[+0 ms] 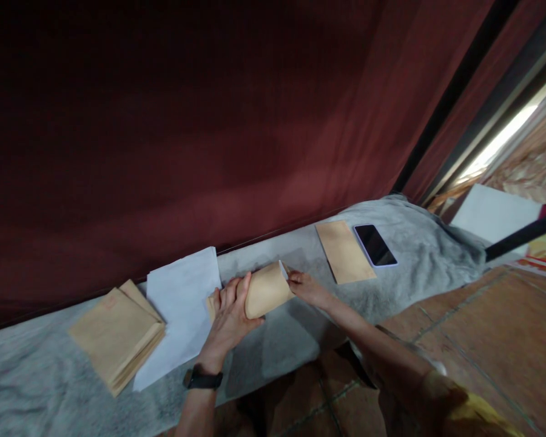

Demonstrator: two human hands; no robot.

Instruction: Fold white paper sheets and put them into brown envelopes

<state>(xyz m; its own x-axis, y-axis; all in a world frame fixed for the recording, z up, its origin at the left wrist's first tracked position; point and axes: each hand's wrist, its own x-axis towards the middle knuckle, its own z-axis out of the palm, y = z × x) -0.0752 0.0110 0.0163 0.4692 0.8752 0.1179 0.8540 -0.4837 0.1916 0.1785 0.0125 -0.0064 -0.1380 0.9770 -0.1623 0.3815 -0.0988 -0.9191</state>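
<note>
A brown paper envelope (267, 292) is bowed upward between my two hands, with a bit of white paper showing at its right end. My left hand (232, 312), a dark watch on its wrist, grips the envelope's left part with the fingers over it and the thumb along the near edge. At the right end my right hand (303, 286) has its fingers closed at the opening; the fingertips are partly hidden there. White paper sheets (182, 309) lie stacked just left of my left hand. Farther left rests a pile of brown envelopes (118, 334).
Another brown envelope (346, 252) lies flat to the right, beside a phone (376, 245) with a dark screen. A grey cloth (418, 249) covers the narrow surface. Behind it hangs a dark red curtain (255, 133). Tiled floor (495, 328) shows at the right.
</note>
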